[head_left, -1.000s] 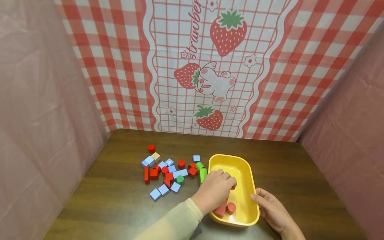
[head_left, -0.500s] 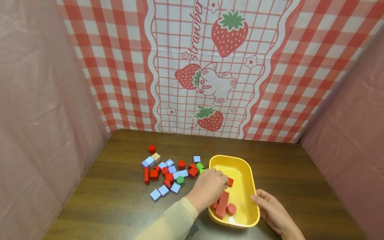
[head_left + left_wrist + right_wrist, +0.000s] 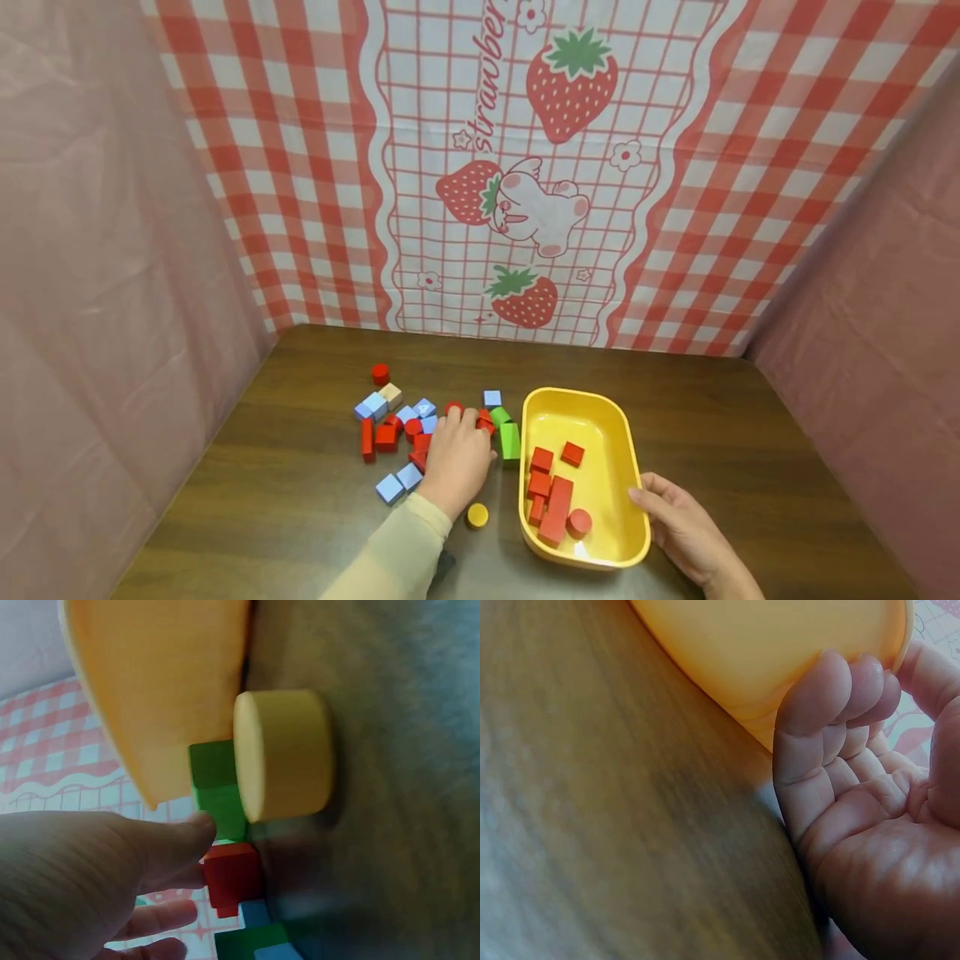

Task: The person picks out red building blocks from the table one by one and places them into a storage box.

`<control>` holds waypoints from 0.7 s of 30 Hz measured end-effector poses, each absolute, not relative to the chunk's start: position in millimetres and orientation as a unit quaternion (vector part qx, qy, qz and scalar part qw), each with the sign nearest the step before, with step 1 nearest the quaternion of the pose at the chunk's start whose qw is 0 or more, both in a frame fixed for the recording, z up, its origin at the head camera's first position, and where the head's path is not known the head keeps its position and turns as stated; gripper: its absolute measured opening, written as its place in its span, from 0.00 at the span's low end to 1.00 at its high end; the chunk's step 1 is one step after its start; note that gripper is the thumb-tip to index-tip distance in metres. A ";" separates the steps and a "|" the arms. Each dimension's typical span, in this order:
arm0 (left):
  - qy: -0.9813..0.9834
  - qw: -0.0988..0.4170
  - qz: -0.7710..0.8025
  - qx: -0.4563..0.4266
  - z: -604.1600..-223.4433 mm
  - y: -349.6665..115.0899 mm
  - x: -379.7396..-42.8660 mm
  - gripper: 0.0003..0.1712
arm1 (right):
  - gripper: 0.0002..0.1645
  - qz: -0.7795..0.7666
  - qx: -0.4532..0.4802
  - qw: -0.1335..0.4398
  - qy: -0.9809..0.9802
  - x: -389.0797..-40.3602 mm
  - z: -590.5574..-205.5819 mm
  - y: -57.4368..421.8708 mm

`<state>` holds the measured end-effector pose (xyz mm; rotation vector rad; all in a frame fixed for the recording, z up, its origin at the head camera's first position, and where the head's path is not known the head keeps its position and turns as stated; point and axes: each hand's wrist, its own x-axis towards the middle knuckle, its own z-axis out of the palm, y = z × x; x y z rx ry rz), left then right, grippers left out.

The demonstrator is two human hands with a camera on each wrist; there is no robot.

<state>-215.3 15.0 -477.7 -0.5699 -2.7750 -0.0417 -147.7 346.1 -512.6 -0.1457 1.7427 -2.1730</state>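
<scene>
My left hand (image 3: pixel 457 458) hovers over the scattered wooden blocks, thumb and fingers apart with nothing between them. In the left wrist view its fingertips are close to a red block (image 3: pixel 234 877), and whether they touch it is unclear. A yellow round block (image 3: pixel 477 516) lies on the table just right of the left wrist. My right hand (image 3: pixel 684 527) pinches the right rim of a yellow plastic tub (image 3: pixel 633 492), thumb over the rim, fingers against the outer wall. Inside the tub are several red blocks, among them a long one (image 3: pixel 556 510) and a cylinder (image 3: pixel 579 523).
Several blue, red and green blocks spread left of the tub, including a green block (image 3: pixel 510 443) beside its wall and a natural wood block (image 3: pixel 390 394). A red cylinder (image 3: pixel 381 373) lies farthest back. A checked strawberry cloth (image 3: pixel 517 208) hangs behind the dark wooden table (image 3: pixel 262 500).
My left hand has let go of a red block in the tub and moved left over the loose blocks, uncovering the yellow round block. The right hand stays on the rim.
</scene>
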 end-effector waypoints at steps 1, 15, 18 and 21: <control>-0.968 0.153 -0.013 -0.198 -478.5 15.9 -214.7 0.18 | 0.07 -0.767 -0.051 0.174 0.616 -148.1 -512.5 346.0; -0.943 0.169 -0.126 -0.257 -440.9 43.5 -197.5 0.08 | 0.07 -0.763 -0.061 0.179 0.619 -149.5 -511.9 345.6; -0.920 0.117 -0.147 -0.345 -435.5 66.8 -195.3 0.07 | 0.07 -0.764 -0.056 0.176 0.618 -148.9 -511.7 345.8; -0.906 0.078 -0.120 -0.399 -442.5 86.1 -198.6 0.06 | 0.08 -0.770 -0.067 0.184 0.607 -146.9 -513.5 346.1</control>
